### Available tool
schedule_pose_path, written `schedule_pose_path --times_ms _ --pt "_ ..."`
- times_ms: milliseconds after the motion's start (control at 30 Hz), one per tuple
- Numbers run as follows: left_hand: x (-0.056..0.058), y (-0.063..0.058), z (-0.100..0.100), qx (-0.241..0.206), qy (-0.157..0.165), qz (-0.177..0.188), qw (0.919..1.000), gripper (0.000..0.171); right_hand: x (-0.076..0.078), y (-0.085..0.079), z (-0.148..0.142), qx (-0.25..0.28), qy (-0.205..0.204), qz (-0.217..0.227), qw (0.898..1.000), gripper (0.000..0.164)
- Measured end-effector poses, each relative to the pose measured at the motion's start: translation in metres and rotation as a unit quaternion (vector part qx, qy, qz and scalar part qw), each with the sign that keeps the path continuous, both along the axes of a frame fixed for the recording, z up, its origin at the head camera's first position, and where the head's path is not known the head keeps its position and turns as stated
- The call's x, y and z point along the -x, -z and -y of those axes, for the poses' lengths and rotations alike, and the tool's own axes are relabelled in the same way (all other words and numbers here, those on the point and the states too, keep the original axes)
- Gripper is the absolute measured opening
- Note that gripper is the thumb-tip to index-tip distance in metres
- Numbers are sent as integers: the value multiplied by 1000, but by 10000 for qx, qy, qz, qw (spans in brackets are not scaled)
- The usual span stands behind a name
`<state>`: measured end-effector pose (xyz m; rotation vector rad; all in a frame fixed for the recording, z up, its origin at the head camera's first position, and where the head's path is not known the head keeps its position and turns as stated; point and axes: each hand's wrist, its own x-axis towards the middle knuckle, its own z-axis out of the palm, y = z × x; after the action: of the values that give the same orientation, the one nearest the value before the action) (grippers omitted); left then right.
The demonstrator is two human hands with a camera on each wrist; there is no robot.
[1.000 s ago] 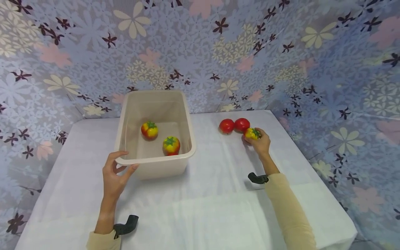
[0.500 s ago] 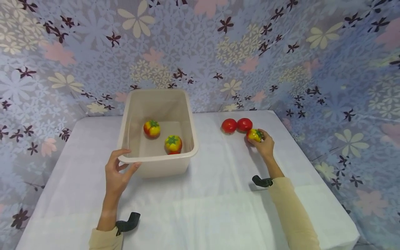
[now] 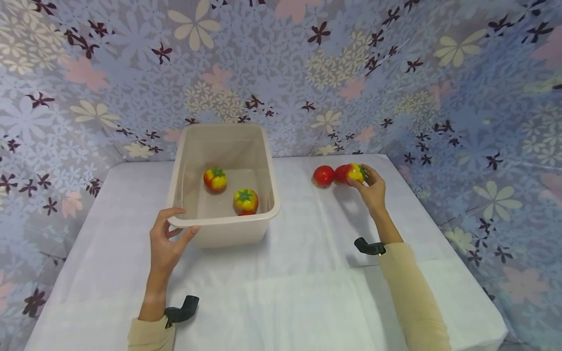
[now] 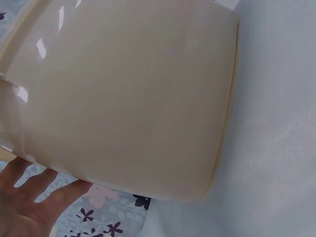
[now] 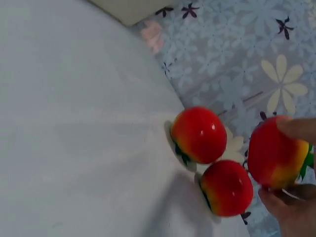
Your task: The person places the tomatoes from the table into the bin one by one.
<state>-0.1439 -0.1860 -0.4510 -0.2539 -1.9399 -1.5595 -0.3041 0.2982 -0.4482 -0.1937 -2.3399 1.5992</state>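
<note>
On a white-clothed table (image 3: pixel 303 278), the head view shows a left hand (image 3: pixel 166 246) gripping the rim of a beige plastic bin (image 3: pixel 232 234), at least two glossy red-and-yellow round fruits (image 3: pixel 215 180) already inside. The left-wrist view finds its fingers (image 4: pixel 64 197) at the bin's edge. At right wrist, the right hand (image 5: pixel 298 217) pinches another red-and-yellow fruit (image 5: pixel 271 153); two glossy, mostly red fruits (image 5: pixel 200 135) remain outside.

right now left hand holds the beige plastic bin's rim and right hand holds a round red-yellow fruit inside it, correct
Not inside: the head view shows the right hand holding the round red-yellow fruit outside the beige plastic bin. The left hand holds its rim.
</note>
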Motion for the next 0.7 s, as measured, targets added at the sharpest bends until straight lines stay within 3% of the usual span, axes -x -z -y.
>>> schedule_pose_path --times_ms 133,333,700 --pt "-4 -11 -2 22 -5 52 10000 47 4 -11 11 501 -353 17 9981 60" --pt "-12 -31 -8 43 42 -55 10000 44 7 -23 28 203 -643 -178 9976 61" --pt "-11 -30 -5 49 84 -110 9999 44 -8 -60 71 -94 -1568 -362 9869 60"
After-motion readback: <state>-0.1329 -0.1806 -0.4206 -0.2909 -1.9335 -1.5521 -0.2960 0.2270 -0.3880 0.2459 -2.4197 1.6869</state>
